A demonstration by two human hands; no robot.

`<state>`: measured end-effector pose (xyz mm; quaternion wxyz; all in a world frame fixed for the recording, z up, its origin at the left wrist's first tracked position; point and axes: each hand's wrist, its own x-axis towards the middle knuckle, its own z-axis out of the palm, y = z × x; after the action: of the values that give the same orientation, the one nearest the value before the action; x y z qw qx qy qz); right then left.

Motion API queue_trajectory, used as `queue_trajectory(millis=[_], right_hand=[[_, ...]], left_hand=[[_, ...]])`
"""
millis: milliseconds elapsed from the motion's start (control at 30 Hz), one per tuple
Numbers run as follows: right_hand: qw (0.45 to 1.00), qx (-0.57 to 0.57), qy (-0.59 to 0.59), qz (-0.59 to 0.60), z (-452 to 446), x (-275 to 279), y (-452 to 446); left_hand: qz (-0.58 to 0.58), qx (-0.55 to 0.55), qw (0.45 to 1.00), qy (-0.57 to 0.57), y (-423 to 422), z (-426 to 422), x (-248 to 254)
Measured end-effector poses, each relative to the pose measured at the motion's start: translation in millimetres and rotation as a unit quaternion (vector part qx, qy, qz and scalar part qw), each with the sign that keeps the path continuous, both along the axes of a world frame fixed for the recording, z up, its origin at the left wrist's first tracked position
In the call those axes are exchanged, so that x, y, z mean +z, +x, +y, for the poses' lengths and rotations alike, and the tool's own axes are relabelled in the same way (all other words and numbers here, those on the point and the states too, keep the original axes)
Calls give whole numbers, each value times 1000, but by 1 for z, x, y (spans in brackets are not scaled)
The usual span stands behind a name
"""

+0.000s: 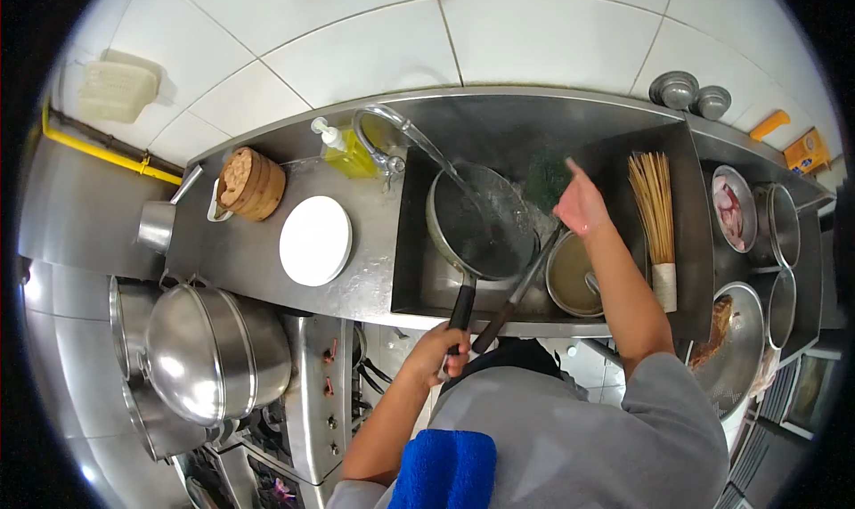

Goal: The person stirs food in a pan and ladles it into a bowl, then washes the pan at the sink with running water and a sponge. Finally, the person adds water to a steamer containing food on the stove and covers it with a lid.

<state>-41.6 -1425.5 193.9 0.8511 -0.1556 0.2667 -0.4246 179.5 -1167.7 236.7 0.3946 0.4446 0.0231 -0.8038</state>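
Observation:
My left hand [441,353] is wrapped round the black handle [461,309] of a deep pan [485,251], which rests tilted in the steel sink. Water runs from the curved faucet [392,122] into it, rippling the surface. Beyond the pan's right rim, my right hand [583,204] is raised with its fingers stretched out and apart. Close to its fingertips is a dark green scouring pad [545,179], apparently not gripped. A long utensil with a dark handle [494,326] leans across the sink's front edge; its head is hidden.
A pot of cloudy liquid [570,286] and a bamboo brush [655,215] are at the sink's right. White plates [315,240], a soap bottle [349,153] and a bamboo container [254,184] stand left. Bowls, including one with meat [730,208], are far right. A large domed pot [214,353] is lower left.

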Motion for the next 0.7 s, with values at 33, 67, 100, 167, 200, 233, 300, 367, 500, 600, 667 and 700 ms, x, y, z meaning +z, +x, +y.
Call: queue_trajectory(millis=[33,67,100,167,200,233,300,367,500,600,667,700], right_hand=[[1000,3,-4,0,-2,-8,3],[990,-2,-95,101,-4,-24,7],[962,-9,-185,201,1,-15,13],[920,-89,-286,253,23,14,48],[831,-23,-327,448,38,31,57],[700,53,-360,615,54,48,67],[441,26,-725,528,69,26,88],[386,67,-752,530,86,3,100],[373,73,-734,563,59,9,103],[412,78,-639,645,7,-11,99],[524,136,-516,664,-38,-39,78],[616,166,-433,637,-56,-61,62]], left_hand=[[-125,-52,991,3,-2,2,11],[-248,-105,963,8,-2,5,16],[-294,-135,946,-13,4,7,14],[-348,-154,924,-28,10,9,11],[-400,-173,899,-39,13,10,8],[-436,-186,880,-41,15,12,0],[-517,-213,825,-78,14,19,-15],[-593,-236,761,-112,11,24,-16],[-651,-238,711,-117,9,23,-13],[-665,-258,691,-113,4,29,-25],[-672,-290,673,-112,2,31,-26],[-671,-290,673,-112,4,31,-27]])
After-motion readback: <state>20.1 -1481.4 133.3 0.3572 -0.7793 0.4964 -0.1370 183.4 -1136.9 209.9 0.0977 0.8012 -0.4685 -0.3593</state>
